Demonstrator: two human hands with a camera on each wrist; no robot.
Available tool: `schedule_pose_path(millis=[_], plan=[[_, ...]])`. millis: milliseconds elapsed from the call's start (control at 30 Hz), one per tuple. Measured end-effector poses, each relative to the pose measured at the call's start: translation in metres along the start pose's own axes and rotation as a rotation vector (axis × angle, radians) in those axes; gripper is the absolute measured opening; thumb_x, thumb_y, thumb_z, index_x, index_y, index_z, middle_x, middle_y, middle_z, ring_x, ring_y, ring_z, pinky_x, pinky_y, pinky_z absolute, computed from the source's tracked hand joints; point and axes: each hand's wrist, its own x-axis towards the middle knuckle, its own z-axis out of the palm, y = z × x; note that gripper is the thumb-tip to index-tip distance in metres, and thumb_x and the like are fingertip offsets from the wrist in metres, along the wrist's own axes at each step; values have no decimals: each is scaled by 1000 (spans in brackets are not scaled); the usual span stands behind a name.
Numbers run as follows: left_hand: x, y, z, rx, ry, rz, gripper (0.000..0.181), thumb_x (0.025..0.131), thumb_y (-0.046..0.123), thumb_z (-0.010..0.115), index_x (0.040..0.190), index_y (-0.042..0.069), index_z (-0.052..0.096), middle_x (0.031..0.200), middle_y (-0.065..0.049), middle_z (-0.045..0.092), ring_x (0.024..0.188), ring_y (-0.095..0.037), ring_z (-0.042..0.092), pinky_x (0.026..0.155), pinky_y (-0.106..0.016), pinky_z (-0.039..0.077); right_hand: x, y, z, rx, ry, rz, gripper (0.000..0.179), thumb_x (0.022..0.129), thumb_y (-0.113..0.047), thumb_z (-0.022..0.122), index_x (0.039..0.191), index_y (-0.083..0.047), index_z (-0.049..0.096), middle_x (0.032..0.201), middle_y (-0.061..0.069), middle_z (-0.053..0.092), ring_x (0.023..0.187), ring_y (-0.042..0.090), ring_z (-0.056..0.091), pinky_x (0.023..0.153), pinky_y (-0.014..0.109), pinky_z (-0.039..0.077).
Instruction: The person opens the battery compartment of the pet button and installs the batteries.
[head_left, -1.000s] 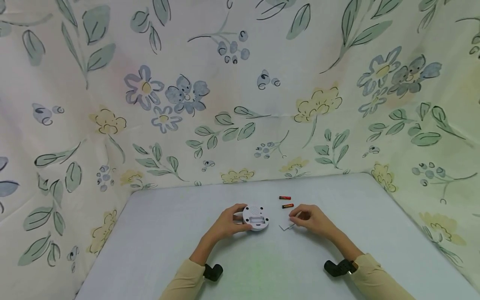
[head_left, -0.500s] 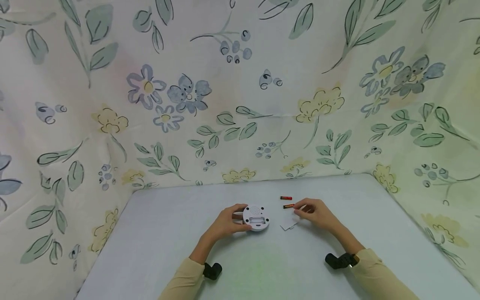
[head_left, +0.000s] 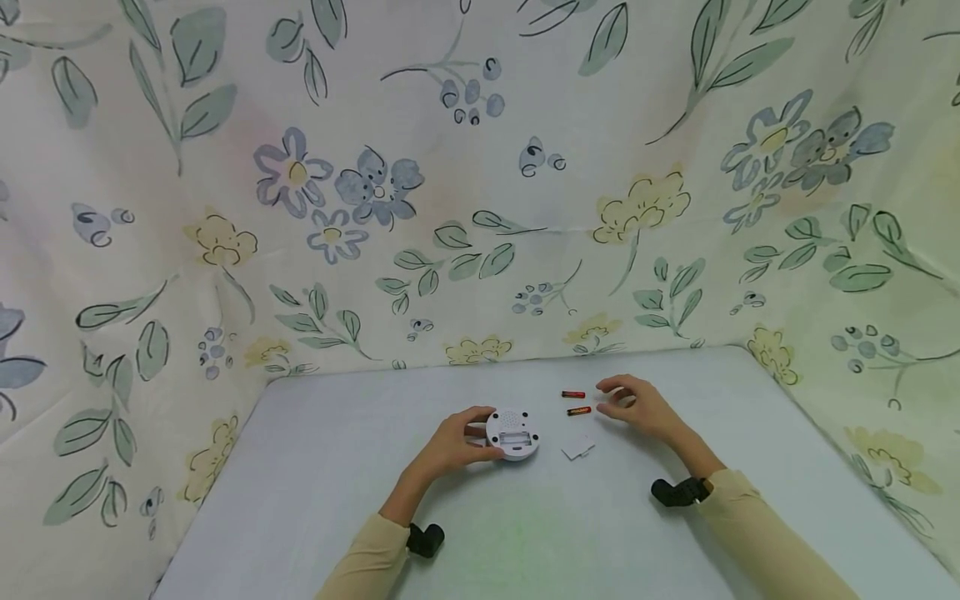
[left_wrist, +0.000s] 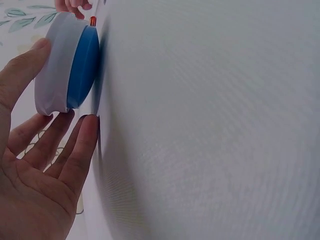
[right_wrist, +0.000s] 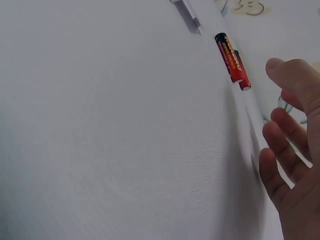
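Note:
My left hand [head_left: 453, 443] holds a round white device [head_left: 513, 423] between thumb and fingers. Its upward face shows small dark feet, a speaker grille and an uncovered battery compartment [head_left: 515, 439]. Blue colours the device's lower part [left_wrist: 84, 67] in the left wrist view. Beside two red and black batteries, my right hand [head_left: 637, 407] hovers with fingers loosely bent and nothing in them. The nearer battery [head_left: 579, 411] lies just left of its fingertips; the farther battery [head_left: 573, 394] lies behind that one. On the table below them rests a small white battery cover [head_left: 578, 448].
A white cloth covers the table [head_left: 315, 467]. Behind and at both sides hangs a floral curtain [head_left: 480, 183]. Each wrist wears a black camera, one at the left wrist [head_left: 426, 541] and one at the right wrist [head_left: 678, 492].
My right hand has let go of the white battery cover, leaving it on the table, and has moved away to beside the batteries. The left hand still holds the device in place.

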Motion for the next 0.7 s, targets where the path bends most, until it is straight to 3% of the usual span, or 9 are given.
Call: schedule_pose_path(millis=[200, 700], plan=[[0, 0, -1, 8, 1, -1, 71, 85, 20, 86, 145, 5, 53, 137, -13, 58, 115, -32, 62, 88, -35, 56, 10, 6, -3, -18, 4, -5, 46, 87, -12, 84, 126, 3, 66, 124, 20, 64, 103, 35, 62, 89, 53, 52], [0, -1, -1, 12, -2, -1, 70, 85, 20, 86, 145, 4, 53, 136, -13, 58, 116, -32, 62, 88, -33, 56, 32, 12, 5, -9, -13, 17, 50, 83, -13, 87, 126, 2, 66, 124, 19, 64, 107, 37, 60, 92, 55, 49]])
